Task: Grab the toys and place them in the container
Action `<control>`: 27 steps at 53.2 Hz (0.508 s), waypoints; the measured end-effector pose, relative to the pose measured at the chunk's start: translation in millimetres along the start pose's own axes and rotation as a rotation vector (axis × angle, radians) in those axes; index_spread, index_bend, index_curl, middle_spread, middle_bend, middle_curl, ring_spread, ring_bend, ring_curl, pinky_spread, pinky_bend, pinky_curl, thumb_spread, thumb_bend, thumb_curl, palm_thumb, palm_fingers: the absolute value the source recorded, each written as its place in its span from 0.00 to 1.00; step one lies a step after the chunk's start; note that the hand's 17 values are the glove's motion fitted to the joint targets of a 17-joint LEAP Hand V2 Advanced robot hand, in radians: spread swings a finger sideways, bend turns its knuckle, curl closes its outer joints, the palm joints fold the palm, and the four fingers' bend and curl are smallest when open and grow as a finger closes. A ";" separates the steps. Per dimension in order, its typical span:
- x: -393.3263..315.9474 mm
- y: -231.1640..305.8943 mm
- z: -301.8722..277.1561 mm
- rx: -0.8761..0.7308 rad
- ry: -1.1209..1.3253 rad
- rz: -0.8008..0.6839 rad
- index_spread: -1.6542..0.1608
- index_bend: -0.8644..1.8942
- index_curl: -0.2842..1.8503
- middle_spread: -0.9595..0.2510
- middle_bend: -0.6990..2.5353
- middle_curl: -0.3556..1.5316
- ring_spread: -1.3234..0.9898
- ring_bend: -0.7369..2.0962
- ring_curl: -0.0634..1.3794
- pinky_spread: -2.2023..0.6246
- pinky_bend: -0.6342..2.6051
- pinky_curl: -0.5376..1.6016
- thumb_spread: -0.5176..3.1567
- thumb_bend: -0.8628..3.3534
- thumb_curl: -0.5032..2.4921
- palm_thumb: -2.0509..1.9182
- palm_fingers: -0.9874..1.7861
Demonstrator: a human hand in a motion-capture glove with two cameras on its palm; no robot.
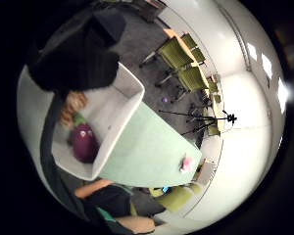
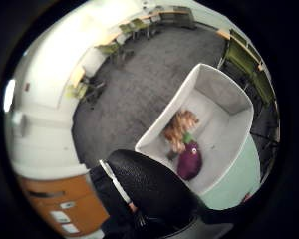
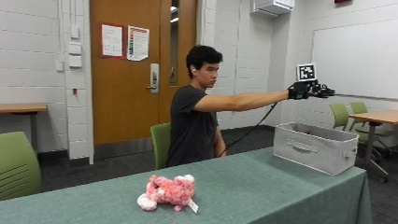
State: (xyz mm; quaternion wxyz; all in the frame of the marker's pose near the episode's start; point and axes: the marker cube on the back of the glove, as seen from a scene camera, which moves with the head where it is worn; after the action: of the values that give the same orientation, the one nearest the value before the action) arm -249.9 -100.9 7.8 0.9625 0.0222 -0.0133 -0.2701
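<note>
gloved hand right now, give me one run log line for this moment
right hand: open, raised above container | container: purple toy, tan toy inside | pink toy: on table, untouched

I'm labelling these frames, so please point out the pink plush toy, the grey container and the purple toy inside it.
pink plush toy [image 3: 167,191]: outside view, middle of its body.
grey container [image 3: 311,151]: outside view, its front wall.
purple toy [image 2: 190,160]: thumb side palm view, its rounded body.

Side camera across the table [image 3: 261,186]; both palm cameras high above the container [image 3: 316,147].
</note>
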 end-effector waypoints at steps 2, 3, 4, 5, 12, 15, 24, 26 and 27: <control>-7.3 1.7 -1.6 0.002 0.056 0.005 0.77 0.33 0.36 0.72 0.29 0.45 0.53 0.46 0.26 0.75 0.58 0.46 0.39 0.16 0.35 0.46 0.27; -14.8 2.3 -2.7 0.001 0.084 0.012 0.77 0.33 0.35 0.73 0.29 0.45 0.53 0.45 0.26 0.75 0.57 0.46 0.39 0.16 0.34 0.46 0.27; -22.5 3.2 -4.1 0.001 0.111 0.024 0.77 0.33 0.35 0.73 0.29 0.45 0.54 0.45 0.25 0.76 0.57 0.46 0.39 0.16 0.33 0.46 0.27; -29.0 4.9 -6.1 0.000 0.133 0.035 0.77 0.33 0.34 0.74 0.29 0.45 0.54 0.45 0.25 0.76 0.56 0.45 0.39 0.16 0.33 0.46 0.27; -0.9 37.5 -26.5 0.012 0.092 0.071 0.77 0.35 0.32 0.75 0.29 0.44 0.54 0.43 0.24 0.77 0.51 0.43 0.39 0.16 0.29 0.46 0.30; 26.8 55.4 -33.3 0.013 0.075 0.104 0.77 0.35 0.31 0.75 0.29 0.44 0.54 0.42 0.24 0.77 0.50 0.42 0.39 0.17 0.28 0.46 0.30; 108.5 125.1 -54.4 0.019 -0.007 -0.001 0.78 0.36 0.29 0.75 0.28 0.43 0.53 0.41 0.24 0.77 0.47 0.40 0.38 0.17 0.25 0.46 0.32; 135.6 147.5 -57.3 0.019 0.007 0.037 0.78 0.36 0.29 0.75 0.28 0.43 0.52 0.40 0.24 0.77 0.47 0.40 0.38 0.17 0.24 0.46 0.32; 153.4 157.6 -57.0 0.018 0.052 0.097 0.78 0.36 0.29 0.75 0.28 0.43 0.52 0.40 0.23 0.77 0.47 0.40 0.38 0.17 0.24 0.46 0.32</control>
State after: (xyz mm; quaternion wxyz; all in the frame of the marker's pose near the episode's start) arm -35.0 -44.3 -39.1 0.9742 0.0372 0.0084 -0.2225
